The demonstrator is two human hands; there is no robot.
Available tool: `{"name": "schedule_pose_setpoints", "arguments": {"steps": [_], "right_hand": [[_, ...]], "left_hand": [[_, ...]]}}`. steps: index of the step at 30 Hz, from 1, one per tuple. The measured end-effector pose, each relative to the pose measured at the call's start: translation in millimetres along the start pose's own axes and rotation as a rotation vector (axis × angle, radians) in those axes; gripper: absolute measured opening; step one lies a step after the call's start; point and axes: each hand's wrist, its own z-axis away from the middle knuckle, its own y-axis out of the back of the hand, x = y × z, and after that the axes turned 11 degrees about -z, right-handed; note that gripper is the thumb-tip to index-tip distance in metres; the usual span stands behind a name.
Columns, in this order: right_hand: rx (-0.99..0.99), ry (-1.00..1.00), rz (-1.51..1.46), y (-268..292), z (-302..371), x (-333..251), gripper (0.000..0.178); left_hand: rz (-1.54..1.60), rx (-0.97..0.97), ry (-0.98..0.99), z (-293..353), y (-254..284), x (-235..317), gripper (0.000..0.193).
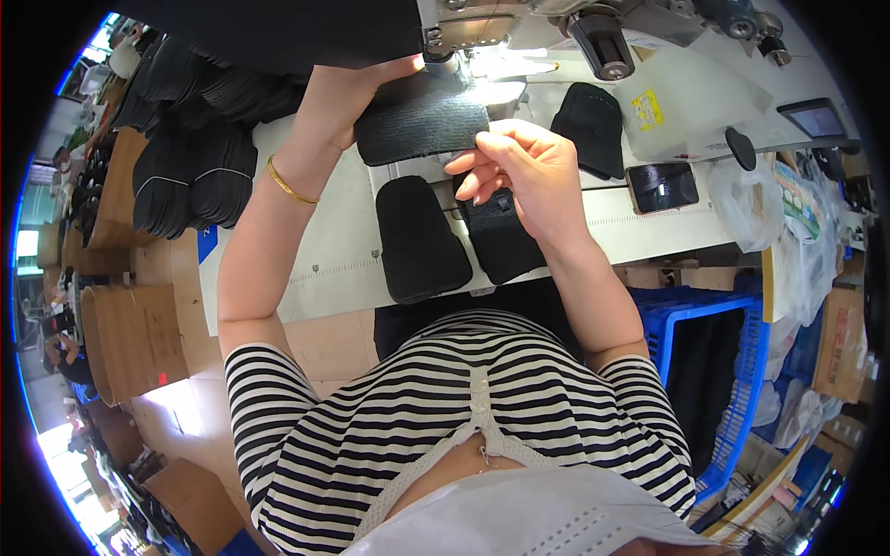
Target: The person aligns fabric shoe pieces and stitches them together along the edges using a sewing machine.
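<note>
Holding a black fabric piece (422, 116), left hand (338, 102) and right hand (524, 167) grip it.

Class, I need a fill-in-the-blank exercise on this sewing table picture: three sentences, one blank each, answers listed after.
1. Both hands hold a black fabric piece under the sewing ____.
2. The left hand's wrist wears a gold ____.
3. Beside the table, on the person's right, stands a ____ plastic crate.

Answers: machine; bangle; blue

1. Fabric piece (422, 116) under the hands — black, finely ribbed.
2. Two tongue-shaped pieces (422, 241) on the table (324, 250) — black on off-white.
3. Bangle (289, 183) — gold.
4. Shirt (445, 408) — black-and-white stripes.
5. Crate (742, 371) — blue.
6. Label (647, 109) on the machine — yellow.
</note>
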Motion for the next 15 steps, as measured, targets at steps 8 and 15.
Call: {"name": "schedule_pose_setpoints", "arguments": {"steps": [8,15], "right_hand": [[-0.002,0.001,0.000,-4,1,1,0.017],[0.014,0.085,0.083,2,1,9,0.017]], "left_hand": [[0.040,-0.036,0.129,5,4,-6,0.031],[-0.621,0.098,-0.876,53,-8,6,0.034]]}}
